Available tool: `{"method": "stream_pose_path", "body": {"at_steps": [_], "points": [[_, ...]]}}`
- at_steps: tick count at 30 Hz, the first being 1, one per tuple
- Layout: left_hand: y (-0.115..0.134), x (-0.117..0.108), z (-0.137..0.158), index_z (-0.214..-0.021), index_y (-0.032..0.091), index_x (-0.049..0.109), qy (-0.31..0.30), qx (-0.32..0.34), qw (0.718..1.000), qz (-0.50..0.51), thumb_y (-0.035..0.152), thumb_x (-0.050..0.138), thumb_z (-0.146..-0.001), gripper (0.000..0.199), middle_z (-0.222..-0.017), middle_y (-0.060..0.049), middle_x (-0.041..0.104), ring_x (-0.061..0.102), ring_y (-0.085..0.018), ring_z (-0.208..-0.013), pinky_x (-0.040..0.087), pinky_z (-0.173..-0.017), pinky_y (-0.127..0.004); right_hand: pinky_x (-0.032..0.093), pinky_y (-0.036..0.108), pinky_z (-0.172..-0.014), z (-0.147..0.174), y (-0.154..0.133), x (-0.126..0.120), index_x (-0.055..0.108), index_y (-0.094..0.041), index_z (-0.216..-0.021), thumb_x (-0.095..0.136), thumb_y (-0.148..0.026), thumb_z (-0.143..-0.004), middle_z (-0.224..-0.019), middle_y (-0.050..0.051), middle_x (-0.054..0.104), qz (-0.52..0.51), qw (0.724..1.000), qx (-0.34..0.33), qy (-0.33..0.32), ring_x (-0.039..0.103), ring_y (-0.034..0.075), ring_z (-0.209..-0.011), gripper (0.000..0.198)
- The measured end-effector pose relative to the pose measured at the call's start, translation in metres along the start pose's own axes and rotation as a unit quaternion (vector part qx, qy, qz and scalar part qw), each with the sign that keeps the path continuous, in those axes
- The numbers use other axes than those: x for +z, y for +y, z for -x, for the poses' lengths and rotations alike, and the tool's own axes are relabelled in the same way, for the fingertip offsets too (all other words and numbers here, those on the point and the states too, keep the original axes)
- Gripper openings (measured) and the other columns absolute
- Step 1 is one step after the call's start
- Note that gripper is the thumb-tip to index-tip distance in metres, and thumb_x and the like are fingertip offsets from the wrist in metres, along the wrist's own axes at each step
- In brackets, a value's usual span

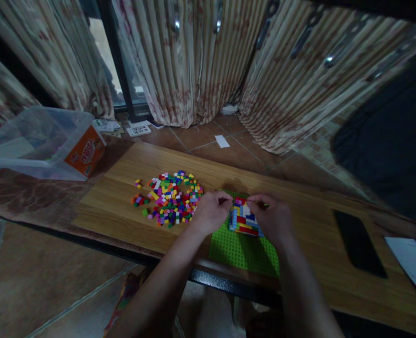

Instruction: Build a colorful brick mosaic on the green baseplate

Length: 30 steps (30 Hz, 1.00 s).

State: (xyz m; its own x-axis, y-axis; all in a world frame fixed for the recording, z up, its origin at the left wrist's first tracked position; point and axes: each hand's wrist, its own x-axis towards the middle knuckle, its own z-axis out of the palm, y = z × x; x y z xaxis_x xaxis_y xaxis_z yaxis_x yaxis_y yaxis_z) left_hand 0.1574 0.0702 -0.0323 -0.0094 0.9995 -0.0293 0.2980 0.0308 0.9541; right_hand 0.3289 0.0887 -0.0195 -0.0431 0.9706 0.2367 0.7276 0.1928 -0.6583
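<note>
A toy-brick build (pixel 243 219) in red, blue, white and yellow rests on a green studded baseplate (pixel 243 253). At its far left corner is my left hand (pixel 212 211), its fingers curled in and the thumb and fingertips brought together. My right hand (pixel 271 217) covers the build's right side, fingertips pinched close to its far right corner. Whatever lies between the fingertips of either hand is too small or hidden to make out. To the left of my left hand spreads a loose pile of small multicoloured toy bricks (pixel 173 199).
The wooden tabletop (pixel 109 202) carries a black phone-like slab (pixel 359 244) and a white sheet (pixel 412 265) on the right. A clear plastic bin (pixel 49 164) with an orange label stands at the left. Beyond the table hang striped curtains (pixel 187 70) over a tiled floor.
</note>
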Motion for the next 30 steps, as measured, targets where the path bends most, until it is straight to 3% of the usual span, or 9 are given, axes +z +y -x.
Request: {"method": "stream_pose_path", "body": {"at_steps": [9, 22, 28, 30], "points": [[-0.0020, 0.0003, 0.0000, -0.082, 0.018, 0.073, 0.004, 0.001, 1.000, 0.004, 0.018, 0.055, -0.080, 0.018, -0.073, -0.001, 0.071, 0.064, -0.015, -0.073, 0.049, -0.068, -0.025, 0.050, 0.035, -0.074, -0.0011, 0.0050, 0.0017, 0.075, -0.020, -0.073, 0.060, -0.034, -0.074, -0.090, 0.008, 0.072, -0.037, 0.999, 0.017, 0.002, 0.065, 0.021, -0.079, 0.021], [-0.0034, -0.0006, 0.0006, -0.083, 0.017, 0.071, -0.007, 0.006, 0.999, 0.053, 0.018, 0.056, -0.081, 0.015, -0.076, -0.002, 0.071, 0.064, -0.014, -0.072, 0.049, -0.067, -0.024, 0.050, 0.034, -0.070, 0.0003, 0.0065, 0.0071, 0.075, -0.020, -0.071, 0.063, -0.031, -0.074, -0.083, 0.007, 0.073, -0.091, 0.995, 0.028, 0.005, 0.065, 0.020, -0.073, 0.017], [-0.0024, 0.0014, 0.0000, -0.085, 0.016, 0.070, -0.026, 0.013, 0.992, 0.119, 0.021, 0.060, -0.080, 0.011, -0.078, -0.002, 0.071, 0.063, -0.013, -0.070, 0.051, -0.066, -0.024, 0.050, 0.033, -0.069, 0.0036, 0.0073, 0.0006, 0.076, -0.020, -0.082, 0.063, -0.036, -0.080, -0.092, 0.007, 0.074, -0.128, 0.988, 0.037, 0.077, 0.067, 0.021, -0.080, 0.020], [-0.0001, 0.0022, 0.0006, -0.084, 0.015, 0.069, -0.033, 0.017, 0.989, 0.145, 0.020, 0.062, -0.080, 0.009, -0.080, -0.003, 0.071, 0.064, -0.013, -0.071, 0.051, -0.068, -0.025, 0.050, 0.032, -0.067, 0.0055, 0.0028, -0.0020, 0.076, -0.021, -0.084, 0.064, -0.036, -0.081, -0.094, 0.007, 0.073, -0.151, 0.986, 0.018, 0.072, 0.066, 0.020, -0.080, 0.020]]}}
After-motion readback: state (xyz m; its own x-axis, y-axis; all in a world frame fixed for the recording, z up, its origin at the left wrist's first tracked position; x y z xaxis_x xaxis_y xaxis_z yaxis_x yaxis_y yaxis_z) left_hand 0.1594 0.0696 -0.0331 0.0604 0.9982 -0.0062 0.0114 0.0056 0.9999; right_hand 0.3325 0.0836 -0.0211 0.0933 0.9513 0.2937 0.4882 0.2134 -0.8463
